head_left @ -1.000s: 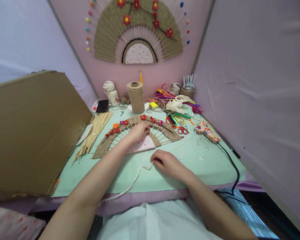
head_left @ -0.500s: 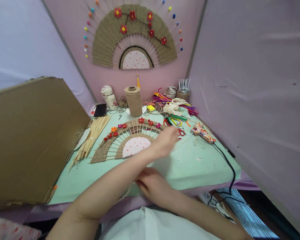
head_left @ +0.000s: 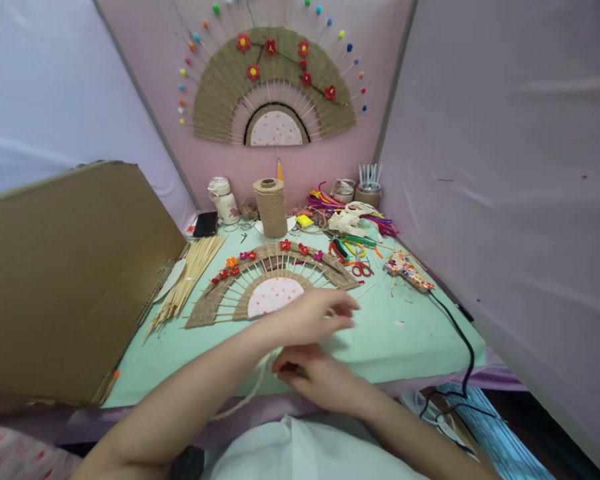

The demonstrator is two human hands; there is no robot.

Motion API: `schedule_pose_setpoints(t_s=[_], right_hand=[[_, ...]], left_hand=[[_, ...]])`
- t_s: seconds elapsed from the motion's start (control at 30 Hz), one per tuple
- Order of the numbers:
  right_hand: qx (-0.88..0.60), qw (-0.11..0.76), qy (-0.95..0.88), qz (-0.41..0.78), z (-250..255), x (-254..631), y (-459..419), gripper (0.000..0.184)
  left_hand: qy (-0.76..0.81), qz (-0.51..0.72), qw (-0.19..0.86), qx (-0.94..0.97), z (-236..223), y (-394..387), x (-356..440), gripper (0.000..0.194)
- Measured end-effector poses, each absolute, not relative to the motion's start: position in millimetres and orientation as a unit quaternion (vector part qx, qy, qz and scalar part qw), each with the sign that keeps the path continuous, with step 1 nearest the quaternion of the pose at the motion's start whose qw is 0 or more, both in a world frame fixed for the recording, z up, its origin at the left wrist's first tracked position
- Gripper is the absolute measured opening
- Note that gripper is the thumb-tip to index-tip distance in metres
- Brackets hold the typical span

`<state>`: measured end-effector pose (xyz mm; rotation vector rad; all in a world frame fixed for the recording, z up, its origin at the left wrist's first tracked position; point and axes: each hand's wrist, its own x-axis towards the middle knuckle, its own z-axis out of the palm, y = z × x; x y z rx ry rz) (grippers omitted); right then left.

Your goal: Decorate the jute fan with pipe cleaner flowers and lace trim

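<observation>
My left arm reaches across above my right one. My left hand (head_left: 320, 315) hovers over the front of the table, its fingers and thumb apart with nothing visible between them. Just below it, my right hand (head_left: 317, 377) is closed in a pinch on a pale cord (head_left: 254, 393). The cord runs down leftward behind my left forearm, and its far end is hidden. Behind my hands lies a twine-woven fan (head_left: 204, 303) on thin sticks, with red, orange and pink flowers along its arc. My left forearm covers part of its dotted half-round centre (head_left: 275, 295).
A twine spool (head_left: 271, 208) stands behind the fan. Bamboo sticks (head_left: 190, 280) lie left beside a cardboard panel (head_left: 70, 287). Red scissors (head_left: 362, 269), pliers and a corded glue gun (head_left: 409, 271) lie right. Another fan (head_left: 215, 93) hangs on the back wall.
My left hand has come down and back toward my right hand, and its fingers have spread. More of the pale cord shows. The view has shifted slightly.
</observation>
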<state>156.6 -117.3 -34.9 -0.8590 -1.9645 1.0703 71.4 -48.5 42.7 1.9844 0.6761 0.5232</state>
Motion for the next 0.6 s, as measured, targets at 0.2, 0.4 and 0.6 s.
schedule_pose_setpoints(t_s=[0.2,0.4,0.6], right_hand=[[-0.381,0.351,-0.654,0.552,-17.3,193.4,-93.6,0.010],[-0.415,0.354,-0.594,0.591,-16.1,206.3,-75.0,0.012],[-0.425,0.371,-0.581,0.587,-23.4,210.0,-74.1,0.023]], left_hand=[[0.366,0.085,0.744,0.553,1.5,-44.2,-9.1,0.042],[0.346,0.128,0.780,0.506,-11.7,-48.9,-1.9,0.042],[0.406,0.168,0.712,0.547,-4.3,-48.2,8.0,0.029]])
